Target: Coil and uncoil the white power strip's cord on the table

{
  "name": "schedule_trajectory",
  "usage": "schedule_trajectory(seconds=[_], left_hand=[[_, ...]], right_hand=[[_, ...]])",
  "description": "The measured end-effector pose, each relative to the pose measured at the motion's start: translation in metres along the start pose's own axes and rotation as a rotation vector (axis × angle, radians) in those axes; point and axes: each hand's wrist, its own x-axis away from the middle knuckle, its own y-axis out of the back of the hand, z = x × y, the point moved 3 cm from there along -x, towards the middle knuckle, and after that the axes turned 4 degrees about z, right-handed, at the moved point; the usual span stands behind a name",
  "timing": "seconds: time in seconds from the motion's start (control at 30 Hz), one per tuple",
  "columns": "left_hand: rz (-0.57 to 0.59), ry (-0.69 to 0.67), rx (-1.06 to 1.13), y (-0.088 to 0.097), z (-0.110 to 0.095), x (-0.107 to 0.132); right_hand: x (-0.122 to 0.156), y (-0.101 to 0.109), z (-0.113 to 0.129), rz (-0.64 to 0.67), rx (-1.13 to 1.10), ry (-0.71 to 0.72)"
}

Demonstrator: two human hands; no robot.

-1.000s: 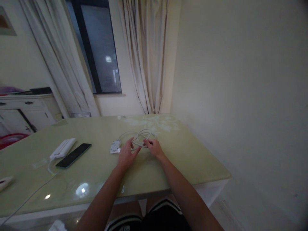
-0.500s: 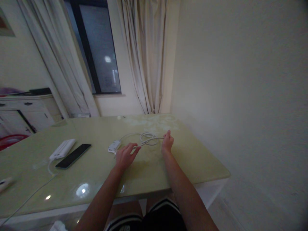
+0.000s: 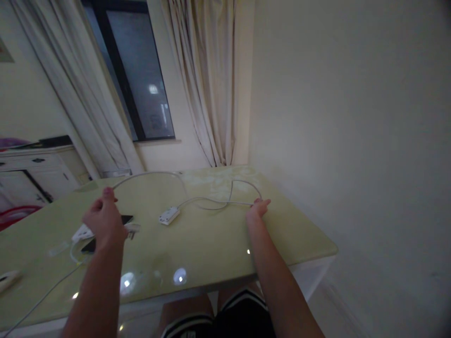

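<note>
A small white power strip point(image 3: 169, 215) lies mid-table, its white cable point(image 3: 211, 201) running in loose loops across the top. Raised at the left, my left hand point(image 3: 104, 218) is closed on the cable near its plug end. The white plug point(image 3: 133, 229) shows below that hand, prongs out. To the right, my right hand point(image 3: 258, 209) grips the cable low over the table. Its fingertips are partly hidden. Behind my left hand are a black phone point(image 3: 127, 218) and another white power strip point(image 3: 81, 233), both partly covered.
The pale green glossy table point(image 3: 211, 253) reaches to the wall on the right. A second cable point(image 3: 42, 298) crosses its left side. A white object point(image 3: 8, 280) lies at the far left edge. Beyond stand a white cabinet point(image 3: 45, 164) and curtains point(image 3: 204, 80).
My left hand has moved left and up, drawing the cable out of its small coil into wide loops. My right hand has shifted slightly right with the cable.
</note>
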Motion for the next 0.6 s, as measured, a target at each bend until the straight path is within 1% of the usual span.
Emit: schedule_trajectory(seconds=[0.07, 0.13, 0.17, 0.2, 0.27, 0.33, 0.43, 0.5, 0.6], left_hand=[[0.137, 0.173, 0.146, -0.002, 0.006, -0.011], [0.317, 0.264, 0.282, -0.009, 0.008, -0.013], [0.401, 0.296, 0.342, -0.013, 0.007, -0.010], [0.459, 0.329, 0.392, -0.016, 0.006, -0.005], [0.548, 0.375, 0.467, -0.023, -0.001, 0.009], [0.634, 0.400, 0.482, -0.031, -0.009, 0.024], [0.805, 0.393, 0.437, -0.044, -0.020, 0.047], [0.915, 0.365, 0.396, -0.052, -0.027, 0.059], [1.008, 0.301, 0.327, -0.059, -0.038, 0.075]], right_hand=[[0.001, -0.001, 0.000, 0.033, -0.019, 0.007], [0.005, -0.003, 0.000, 0.079, -0.027, 0.017], [0.008, -0.004, 0.000, 0.099, -0.029, 0.021], [0.011, -0.005, 0.000, 0.117, -0.028, 0.024], [0.018, -0.008, 0.001, 0.148, -0.019, 0.032], [0.024, -0.011, 0.001, 0.179, 0.002, 0.046], [0.029, -0.013, 0.000, 0.225, 0.058, 0.087], [0.030, -0.013, -0.001, 0.261, 0.168, 0.156], [0.030, -0.012, 0.002, 0.328, 0.367, 0.287]])
